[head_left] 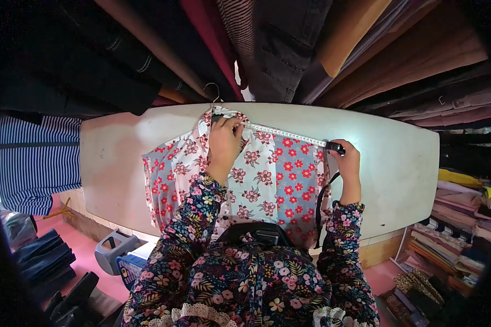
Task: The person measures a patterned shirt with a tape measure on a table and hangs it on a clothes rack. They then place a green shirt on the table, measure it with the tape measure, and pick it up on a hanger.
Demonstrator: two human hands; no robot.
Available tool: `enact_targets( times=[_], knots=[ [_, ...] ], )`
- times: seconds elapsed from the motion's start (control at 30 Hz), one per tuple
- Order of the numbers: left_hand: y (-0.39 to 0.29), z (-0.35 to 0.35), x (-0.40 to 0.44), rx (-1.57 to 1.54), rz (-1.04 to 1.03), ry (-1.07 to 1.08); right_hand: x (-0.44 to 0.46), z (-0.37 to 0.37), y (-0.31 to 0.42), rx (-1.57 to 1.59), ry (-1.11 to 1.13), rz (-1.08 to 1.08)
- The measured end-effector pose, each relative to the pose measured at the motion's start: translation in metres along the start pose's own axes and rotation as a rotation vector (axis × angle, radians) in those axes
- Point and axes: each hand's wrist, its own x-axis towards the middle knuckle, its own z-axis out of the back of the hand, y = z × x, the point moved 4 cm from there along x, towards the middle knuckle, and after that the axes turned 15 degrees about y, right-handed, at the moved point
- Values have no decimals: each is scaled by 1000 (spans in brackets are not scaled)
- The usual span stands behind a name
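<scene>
A floral shirt [251, 174] with white and grey panels lies on a white table [393, 180], a metal hanger [213, 95] at its collar. My left hand [225, 143] is at the collar, its fingers pressed together on the near end of a white measuring tape [286, 133]. The tape runs to the right along the shirt's shoulder. At its other end my right hand [345, 158] grips the small black tape case [334, 147], beside the shirt's right edge. A thin black strap hangs below that hand.
Hanging clothes [283, 49] crowd the far side above the table. A striped garment [38, 158] hangs at the left. Folded fabrics [447, 240] are stacked at the right. A grey plastic stool [114, 250] and dark clothes [43, 261] stand on the pink floor.
</scene>
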Motion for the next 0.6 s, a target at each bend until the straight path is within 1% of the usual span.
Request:
enact_targets(
  times=[0.03, 0.07, 0.13, 0.17, 0.2, 0.23, 0.27, 0.3, 0.33, 0.4, 0.43, 0.47, 0.5, 0.53, 0.6],
  knots=[
    [0, 1, 0, 19, -39, 16, 0, 0, 1, 3, 2, 9],
    [1, 2, -1, 26, -36, 7, -1, 0, 2, 5, 14, 9],
    [-6, 13, -7, -198, 59, 127, -2, -1, -2, 16, 26, 28],
    [-12, 28, -12, -275, -67, 119, -5, -2, -9, 87, -22, 84],
    [-6, 37, -15, -263, -66, 109, -9, -1, -15, 161, -69, 137],
    [2, 48, -18, -169, -97, 51, -13, 0, -22, 192, -69, 102],
    [12, 59, -21, -76, -129, -7, -20, 3, -27, 202, -68, 113],
    [30, 67, -24, 10, -113, -41, -28, 7, -36, 338, -82, 86],
    [51, 70, -27, 18, -116, -50, -37, 11, -44, 472, -97, 58],
    [90, 73, -35, 278, 18, -100, -61, 26, -56, 589, -98, 67],
    [101, 76, -40, 281, 15, -112, -75, 35, -67, 618, -100, 22],
    [108, 77, -47, 340, 14, -79, -92, 42, -75, 646, -104, -21],
    [112, 78, -49, 398, 13, -45, -113, 55, -71, 736, -86, -117],
    [113, 81, -48, 401, 10, -58, -135, 65, -68, 825, -66, -212],
    [124, 76, -43, 365, 235, 271, -176, 74, -94, 990, -166, -230]
  ],
)
